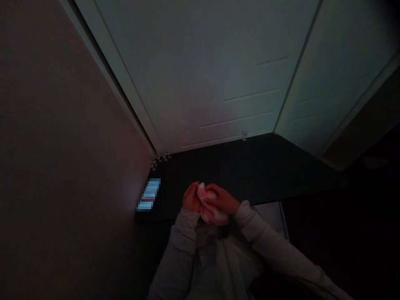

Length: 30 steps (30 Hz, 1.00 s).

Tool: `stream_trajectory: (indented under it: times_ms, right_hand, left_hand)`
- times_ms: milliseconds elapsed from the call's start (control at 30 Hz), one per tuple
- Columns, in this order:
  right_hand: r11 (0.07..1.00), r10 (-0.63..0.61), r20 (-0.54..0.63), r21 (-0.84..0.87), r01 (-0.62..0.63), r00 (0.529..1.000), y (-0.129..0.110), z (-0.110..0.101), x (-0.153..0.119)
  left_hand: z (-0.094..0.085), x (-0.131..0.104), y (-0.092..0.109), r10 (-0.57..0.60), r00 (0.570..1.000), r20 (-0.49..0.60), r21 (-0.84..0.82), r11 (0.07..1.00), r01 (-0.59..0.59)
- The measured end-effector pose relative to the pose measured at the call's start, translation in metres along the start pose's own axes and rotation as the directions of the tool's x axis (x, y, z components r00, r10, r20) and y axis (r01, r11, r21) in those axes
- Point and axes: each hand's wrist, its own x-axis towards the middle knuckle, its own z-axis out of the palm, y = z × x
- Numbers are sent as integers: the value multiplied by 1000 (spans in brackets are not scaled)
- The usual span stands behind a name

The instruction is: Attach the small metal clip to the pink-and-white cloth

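A soft pink-and-white cloth [208, 214] is bunched between my two hands, close to my body at the table's near edge. My right hand [225, 201] is closed on the cloth, with its fingers bent toward the left. Curled around from the other side, my left hand [190, 199] meets the cloth. At its fingertips a small shiny object [197, 184] glints, mostly hidden by the fingers and cloth. The dim light blurs its shape.
The dark table [243, 166] stands against a white panel with heart patterns [208, 91]. Several small clear glass-like pieces [159, 159] cluster at its back left corner. A similar piece [244, 136] stands farther right. A lit, pixelated screen [149, 195] lies by the left wall.
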Motion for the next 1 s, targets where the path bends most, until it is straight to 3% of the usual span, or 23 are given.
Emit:
stream_trajectory:
  times_ms: [133, 333, 733, 1000]
  right_hand:
    - [999, -10, 37, 40, 9, 999, 2, 0, -1]
    - [997, -15, -18, 72, 17, 1000, 2, 1, 0]
    - [923, 154, -147, 375, -89, 977, 19, -2, 2]
    - [882, 157, -158, 467, -66, 975, 13, -2, 4]
  left_hand:
    - [1, 0, 1, -45, 999, -22, 0, 999, 45]
    - [0, 2, 3, -94, 996, -1, 10, 995, 94]
    - [-6, 2, 1, -17, 1000, 7, 14, 1000, 17]
    - [-7, 2, 0, 43, 998, 43, 20, 999, -44]
